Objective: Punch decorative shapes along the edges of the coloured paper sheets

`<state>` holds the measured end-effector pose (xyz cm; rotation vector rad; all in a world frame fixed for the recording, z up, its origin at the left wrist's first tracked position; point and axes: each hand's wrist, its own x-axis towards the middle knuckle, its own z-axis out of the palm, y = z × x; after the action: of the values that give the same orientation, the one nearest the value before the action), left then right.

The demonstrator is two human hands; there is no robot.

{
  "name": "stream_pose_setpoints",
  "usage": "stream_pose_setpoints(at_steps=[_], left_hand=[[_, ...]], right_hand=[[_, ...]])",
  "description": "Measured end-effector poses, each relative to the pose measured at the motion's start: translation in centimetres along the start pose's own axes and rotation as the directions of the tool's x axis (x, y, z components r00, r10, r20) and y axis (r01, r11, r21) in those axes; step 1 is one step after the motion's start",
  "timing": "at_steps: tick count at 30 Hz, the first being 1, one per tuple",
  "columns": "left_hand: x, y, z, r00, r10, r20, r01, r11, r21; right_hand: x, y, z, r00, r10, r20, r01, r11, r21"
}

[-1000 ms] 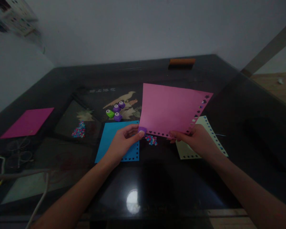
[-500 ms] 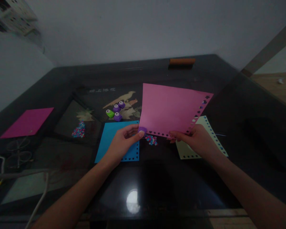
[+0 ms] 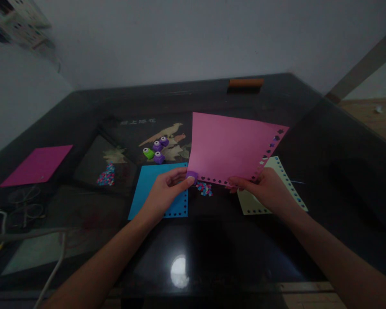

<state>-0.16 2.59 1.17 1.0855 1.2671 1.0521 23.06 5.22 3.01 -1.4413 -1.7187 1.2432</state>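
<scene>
A pink sheet of paper (image 3: 230,148) is raised above the table, with small shapes cut out along its lower and right edges. My left hand (image 3: 169,189) is closed on a purple craft punch (image 3: 192,174) at the sheet's lower left corner, thumb on top. My right hand (image 3: 263,189) pinches the lower right edge of the sheet. Under my left hand lies a blue sheet (image 3: 143,189) with punched edges. A pale yellow sheet (image 3: 284,182), also punched, lies partly under my right hand. Tiny coloured paper cut-outs (image 3: 205,189) are piled below the pink sheet.
Several purple and green punches (image 3: 157,150) stand behind the blue sheet. Another pile of cut-outs (image 3: 107,175), a magenta sheet (image 3: 37,165), scissors (image 3: 25,206) and a white cable (image 3: 56,266) are at the left. An orange-brown object (image 3: 246,83) sits at the far edge.
Almost nothing differs. The pink sheet's right side has shifted very slightly to the right; both hands keep their holds.
</scene>
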Motion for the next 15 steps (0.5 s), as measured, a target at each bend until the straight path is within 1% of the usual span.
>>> stream_pose_setpoints(at_steps=[8,15], left_hand=[[-0.03,0.17,0.04,1.0,-0.005,0.002,0.005,1.0,0.004],[-0.07,0.23,0.06,1.0,0.014,0.011,-0.014,1.0,0.022]], right_hand=[[-0.09,0.19,-0.02,1.0,-0.017,0.004,0.017,1.0,0.006],[-0.12,-0.01,-0.02,1.0,-0.028,-0.004,0.028,1.0,-0.011]])
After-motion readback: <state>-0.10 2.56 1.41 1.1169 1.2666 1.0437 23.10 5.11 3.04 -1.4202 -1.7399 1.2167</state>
